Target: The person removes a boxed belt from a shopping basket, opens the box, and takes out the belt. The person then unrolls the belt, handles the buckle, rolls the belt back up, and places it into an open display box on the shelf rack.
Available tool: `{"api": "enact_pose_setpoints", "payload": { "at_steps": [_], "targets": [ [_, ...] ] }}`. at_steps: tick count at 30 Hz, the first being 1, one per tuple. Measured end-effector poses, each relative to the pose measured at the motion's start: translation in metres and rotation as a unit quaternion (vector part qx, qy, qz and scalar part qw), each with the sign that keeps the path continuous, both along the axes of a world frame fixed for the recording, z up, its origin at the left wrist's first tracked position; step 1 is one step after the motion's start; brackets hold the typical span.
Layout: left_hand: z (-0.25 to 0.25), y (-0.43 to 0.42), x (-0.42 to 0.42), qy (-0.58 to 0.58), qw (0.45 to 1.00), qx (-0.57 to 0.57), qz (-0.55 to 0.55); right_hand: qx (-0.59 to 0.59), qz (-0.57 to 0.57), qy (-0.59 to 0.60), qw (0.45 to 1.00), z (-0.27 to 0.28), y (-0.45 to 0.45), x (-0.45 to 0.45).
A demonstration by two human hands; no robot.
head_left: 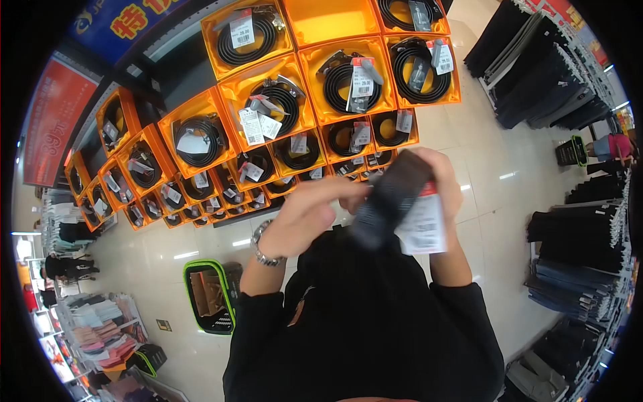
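Your right fingers [439, 164] grip a black belt [392, 196] at their eight o'clock; I can't tell whether your left fingers [335, 189], at its nine, hold it. Toward twelve, a price tag [362, 80] reads 29.00.

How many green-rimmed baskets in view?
3: a basket below-left of the left hand, another basket by the folded clothes at lower left, a third basket at right by hanging clothes. Others may be hidden.
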State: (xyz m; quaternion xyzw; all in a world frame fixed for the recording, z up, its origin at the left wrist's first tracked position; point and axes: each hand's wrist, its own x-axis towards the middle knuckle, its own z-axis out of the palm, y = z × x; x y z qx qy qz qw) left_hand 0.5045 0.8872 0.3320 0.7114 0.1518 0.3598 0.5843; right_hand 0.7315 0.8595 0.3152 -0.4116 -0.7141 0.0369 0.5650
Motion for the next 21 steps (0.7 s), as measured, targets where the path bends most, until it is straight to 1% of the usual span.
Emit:
{"api": "enact_pose_setpoints", "payload": {
  "at_steps": [1,2,5,7,8,9,11,13,14,15,18,20,21],
  "targets": [
    [-0.008,-0.014,-0.005,-0.013,0.999,-0.042,-0.006,0.057,-0.007,-0.063,0.996,0.007,0.004,-0.007],
    [-0.009,-0.026,-0.006,-0.035,0.995,-0.095,-0.002,0.056,-0.006,-0.076,0.996,0.009,0.006,-0.015],
    [-0.038,-0.049,-0.016,-0.083,0.976,-0.17,0.111,0.066,-0.011,-0.116,0.991,0.002,0.008,-0.036],
    [-0.047,-0.06,-0.016,-0.16,0.946,-0.177,0.219,0.041,-0.01,-0.12,0.992,-0.002,0.007,-0.055],
    [-0.045,-0.063,-0.02,-0.177,0.93,-0.195,0.256,0.038,-0.005,-0.115,0.993,-0.004,0.006,-0.067],
    [-0.045,-0.062,-0.023,-0.217,0.921,-0.188,0.262,0.034,0.001,-0.11,0.993,-0.007,0.006,-0.08],
    [-0.056,-0.067,-0.044,-0.296,0.889,-0.251,0.243,0.032,0.018,-0.115,0.993,-0.017,0.003,-0.102],
    [-0.055,-0.071,-0.066,-0.295,0.88,-0.225,0.297,-0.013,0.046,-0.113,0.992,-0.021,-0.005,-0.127],
    [-0.05,-0.076,-0.08,-0.291,0.876,-0.225,0.312,-0.061,0.073,-0.133,0.987,-0.019,-0.012,-0.136],
    [-0.047,-0.08,-0.094,-0.287,0.872,-0.224,0.327,-0.06,0.087,-0.135,0.985,-0.018,-0.014,-0.147],
    [-0.046,-0.097,-0.13,-0.329,0.854,-0.218,0.34,-0.092,0.198,-0.091,0.972,-0.017,-0.023,-0.18],
    [-0.041,-0.111,-0.149,-0.339,0.842,-0.211,0.362,-0.086,0.235,-0.085,0.965,-0.02,-0.027,-0.2],
    [-0.042,-0.119,-0.16,-0.339,0.842,-0.189,0.374,-0.082,0.259,-0.078,0.959,-0.025,-0.029,-0.207]
  ]
}}
